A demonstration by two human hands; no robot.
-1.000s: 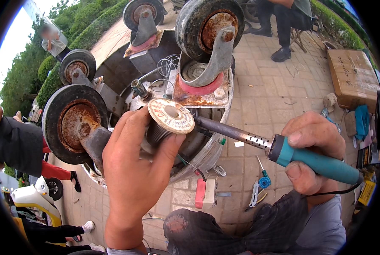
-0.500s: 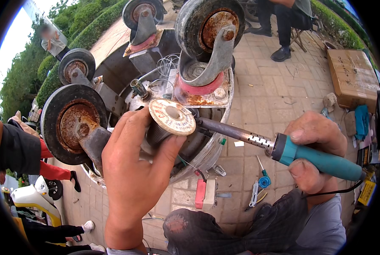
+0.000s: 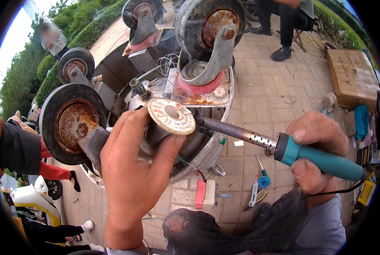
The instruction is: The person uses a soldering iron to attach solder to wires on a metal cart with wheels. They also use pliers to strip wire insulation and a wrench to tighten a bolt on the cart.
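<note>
Between the thumb and fingers of my left hand (image 3: pixel 134 165) is a spool of solder wire (image 3: pixel 171 116), its pale labelled end facing up. My right hand (image 3: pixel 319 148) grips the teal handle of a soldering iron (image 3: pixel 258 142) from the side. The iron's metal barrel points left, and its tip end is at the spool's right edge, partly hidden behind it. Both are held over an upturned round metal machine body (image 3: pixel 207 157) with rusty caster wheels (image 3: pixel 219 29). Thin smoke drifts near the upper wheels. A black cord runs from the iron's handle.
On the brick paving lie a red and white block-shaped part (image 3: pixel 205 193), a screwdriver (image 3: pixel 264 179) and a grey-handled cutting tool (image 3: pixel 254 193). A cardboard box (image 3: pixel 353 78) stands at the right. One person sits at the back; others stand at the left beside a scooter (image 3: pixel 37 197).
The soldering iron and my right hand have shifted very slightly right. Smoke now shows more clearly around the upper wheels. My left hand holds the spool in nearly the same place.
</note>
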